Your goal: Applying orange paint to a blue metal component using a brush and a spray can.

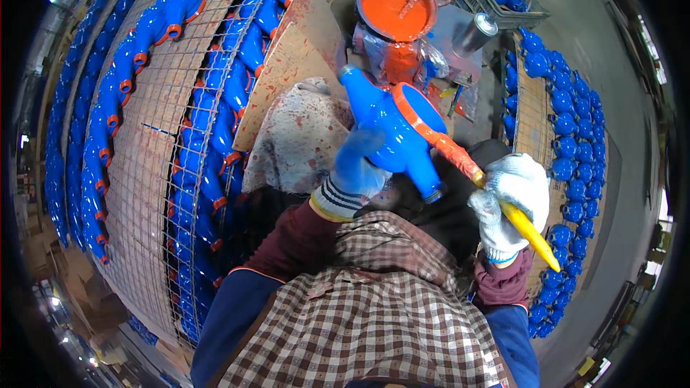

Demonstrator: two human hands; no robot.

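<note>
In front of my lap, my left hand (357, 172), in a grey-white glove stained blue, grips a glossy blue valve body (394, 135). This casting has a wide round opening with an orange-red rim, and narrower ends stick out to either side. My right hand (512, 200), in a white knit glove, is closed around a paintbrush (530, 230). The brush has a yellow handle, and its front part is coated in orange-red. Its tip reaches the lower right of the orange rim; the bristles are hard to make out.
A pot of orange-red paint (394, 6) with a stirrer stands ahead, beside a metal can (480, 29). Wire mesh racks (147, 144) at left carry rows of blue valve bodies with orange rims. More blue castings (568, 147) line a board at right. A spattered cloth (298, 133) lies nearby.
</note>
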